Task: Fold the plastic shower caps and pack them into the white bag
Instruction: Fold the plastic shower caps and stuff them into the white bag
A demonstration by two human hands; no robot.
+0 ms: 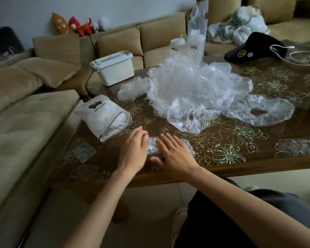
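Near the front edge of the bench [258, 158], the left hand [132, 149] and right hand [175, 153] press one folded shower cap [153, 145] flat with straight fingers, while the white bag [104, 117] at the left edge looks part-filled and a large pile [195, 90] awaits folding.

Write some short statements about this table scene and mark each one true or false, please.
1. The right hand rests with straight fingers on a folded shower cap. True.
2. The white bag stands upright on the sofa. False: it lies on its side on the table, left of the hands.
3. A pile of loose shower caps lies mid-table. True.
4. The white box has its lid off. False: the lid is on.
5. The left hand holds the black cap. False: that cap lies at the table's far right, and the hand holds nothing.
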